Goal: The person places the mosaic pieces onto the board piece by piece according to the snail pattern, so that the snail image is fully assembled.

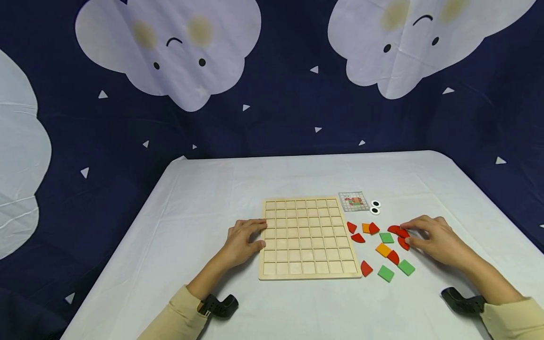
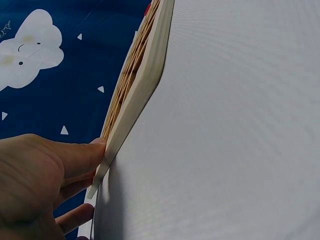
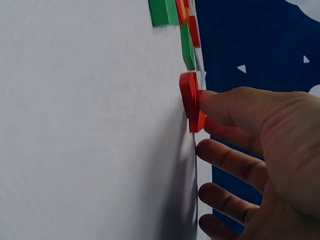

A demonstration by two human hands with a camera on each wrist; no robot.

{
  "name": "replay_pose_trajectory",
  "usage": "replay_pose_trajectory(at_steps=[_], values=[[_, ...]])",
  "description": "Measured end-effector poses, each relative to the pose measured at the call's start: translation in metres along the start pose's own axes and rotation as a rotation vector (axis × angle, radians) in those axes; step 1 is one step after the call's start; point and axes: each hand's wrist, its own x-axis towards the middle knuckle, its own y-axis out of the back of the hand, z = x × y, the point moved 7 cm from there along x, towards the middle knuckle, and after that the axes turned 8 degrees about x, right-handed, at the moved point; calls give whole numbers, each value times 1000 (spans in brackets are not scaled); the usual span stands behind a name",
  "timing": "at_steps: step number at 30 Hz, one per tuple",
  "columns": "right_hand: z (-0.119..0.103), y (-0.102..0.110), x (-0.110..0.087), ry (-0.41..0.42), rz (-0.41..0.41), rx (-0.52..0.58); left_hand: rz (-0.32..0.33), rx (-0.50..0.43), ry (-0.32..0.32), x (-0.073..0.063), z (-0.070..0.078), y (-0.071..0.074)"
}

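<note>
A pale wooden grid board [image 1: 305, 238] lies flat on the table. My left hand [image 1: 245, 240] is at its left edge, with thumb and fingertips touching the frame; in the left wrist view the thumb [image 2: 82, 155] rests on the rim. My right hand [image 1: 435, 240] is over red rounded pieces right of the board. Its index finger touches an upper red piece [image 1: 394, 229] and its thumb is at a lower red piece [image 1: 402, 243]. In the right wrist view, red pieces [image 3: 188, 92] sit against the thumb, the other fingers spread; a firm pinch does not show.
Between board and right hand lie several red wedges [image 1: 366, 268], orange squares [image 1: 383, 250] and green squares [image 1: 386, 273]. A small pattern card [image 1: 354, 201] and two white discs with black dots [image 1: 376, 204] are at the back. A dark blue curtain [image 1: 289, 94] hangs behind the white table [image 1: 204, 189].
</note>
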Motion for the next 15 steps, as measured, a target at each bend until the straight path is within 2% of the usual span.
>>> replay_pose_trajectory(at_steps=[10, 15], values=[[3, 3, -1, 1, 47, -26, -3, -2, 7, 0, -1, -1], [-2, 1, -1, 0, 41, -17, -4, -1, 7, 0, 0, 0]])
